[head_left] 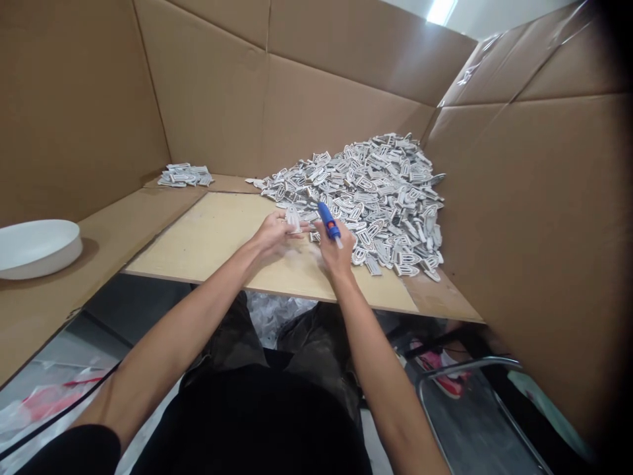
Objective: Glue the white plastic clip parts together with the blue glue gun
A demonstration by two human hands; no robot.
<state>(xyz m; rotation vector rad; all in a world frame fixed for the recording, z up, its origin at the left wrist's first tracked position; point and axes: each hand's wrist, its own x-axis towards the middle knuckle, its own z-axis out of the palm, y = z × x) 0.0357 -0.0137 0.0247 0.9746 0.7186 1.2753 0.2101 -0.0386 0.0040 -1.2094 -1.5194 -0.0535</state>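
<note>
In my left hand (275,232) is a small flat whitish slotted piece (293,220), pinched by the fingers above the board. My right hand (337,247) is wrapped around a blue glue gun (326,218) with a red-orange part on it and a translucent stick poking out of its rear. The glue gun points away from me, close to the held piece. Behind both hands a large heap of similar grey-white slotted pieces (380,191) leans toward the back right corner. The glue gun's grip is hidden in my palm.
A smaller pile of pieces (185,175) lies at the back left. A white bowl (39,247) stands on the cardboard at the left. Tall cardboard walls (341,72) enclose the yellowish board (198,244). A metal-framed chair (469,366) is below right.
</note>
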